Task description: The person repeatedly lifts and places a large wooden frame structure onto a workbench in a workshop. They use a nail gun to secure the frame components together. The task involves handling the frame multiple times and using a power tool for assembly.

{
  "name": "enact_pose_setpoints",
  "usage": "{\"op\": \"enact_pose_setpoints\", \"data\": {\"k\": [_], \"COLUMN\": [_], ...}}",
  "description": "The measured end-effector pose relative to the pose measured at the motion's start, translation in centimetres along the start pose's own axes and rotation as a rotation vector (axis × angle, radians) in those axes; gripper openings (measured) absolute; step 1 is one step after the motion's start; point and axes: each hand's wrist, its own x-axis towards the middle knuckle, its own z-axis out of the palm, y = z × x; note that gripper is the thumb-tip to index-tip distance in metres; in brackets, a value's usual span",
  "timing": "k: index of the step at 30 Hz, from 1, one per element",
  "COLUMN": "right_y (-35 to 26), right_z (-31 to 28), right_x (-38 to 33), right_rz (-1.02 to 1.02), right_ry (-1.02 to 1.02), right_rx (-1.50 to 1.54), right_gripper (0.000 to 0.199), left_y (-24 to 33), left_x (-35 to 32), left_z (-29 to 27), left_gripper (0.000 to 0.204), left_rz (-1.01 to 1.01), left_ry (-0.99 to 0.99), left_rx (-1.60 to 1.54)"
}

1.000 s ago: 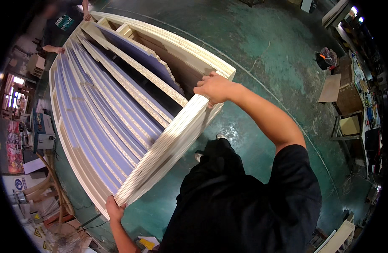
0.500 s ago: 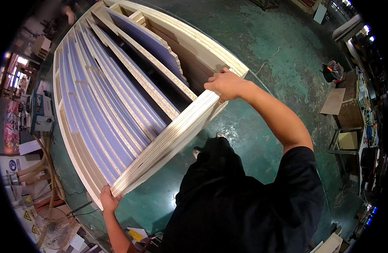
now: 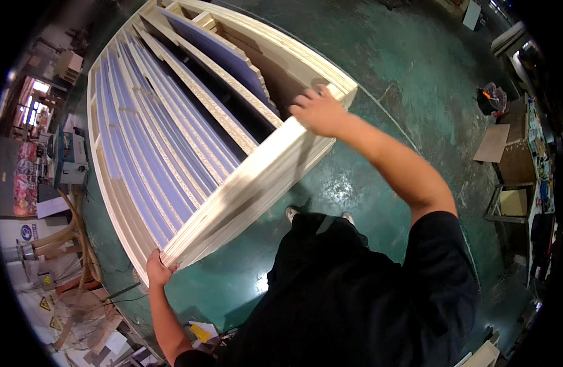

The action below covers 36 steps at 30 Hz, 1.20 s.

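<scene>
A long, open-topped wooden crate [image 3: 226, 199] stretches away from me, its near end wall of pale layered wood facing my body. Inside, several purple-blue boards [image 3: 132, 156] with speckled chipboard edges stand in lengthwise rows. At the near left corner, my left hand [image 3: 158, 269] is closed round the crate's edge, thumb on the outer side. Over the near right corner is my right hand [image 3: 318, 113], slightly blurred. Its fingers are apart and bent above the rim; whether the palm touches the wood is hidden.
Green floor [image 3: 410, 116] surrounds the crate. To the left stand a machine [image 3: 68, 156], brown hoses [image 3: 79, 238] and a round wire guard [image 3: 79, 324]. Along the right are a workbench [image 3: 532, 153], a leaning board [image 3: 492, 142] and a dark bin [image 3: 490, 101].
My right hand has loosened from the rim, its fingers spreading; the left keeps its grip. The crate's near end looks slightly tilted or shifted, and my feet have moved apart.
</scene>
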Motion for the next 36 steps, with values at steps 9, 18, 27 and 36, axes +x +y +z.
{"op": "enact_pose_setpoints", "data": {"k": [9,18,27,36], "right_y": [-15.8,-1.6,2.3,31.0], "right_z": [-0.7,-13.0,-21.4,-37.0], "right_x": [-24.9,-53.1,-68.9,-94.2], "right_rz": [-0.276,0.077,0.402,0.292], "right_ry": [-0.309,-0.487,0.662,0.313], "right_rx": [0.804,0.707,-0.009,0.37], "right_gripper": [0.044,0.029,0.008,0.019], "left_y": [7.2,47.4,86.9,128.4], "left_x": [-5.3,-16.7,-12.9,-32.3], "left_z": [10.3,42.8,47.8,59.4], "left_gripper": [0.093,0.058,0.039,0.04], "left_rz": [-0.334,0.17,0.57,1.182], "left_ry": [0.874,-0.533,-0.555,-0.785], "left_rx": [0.351,-0.284,-0.148,0.107]}}
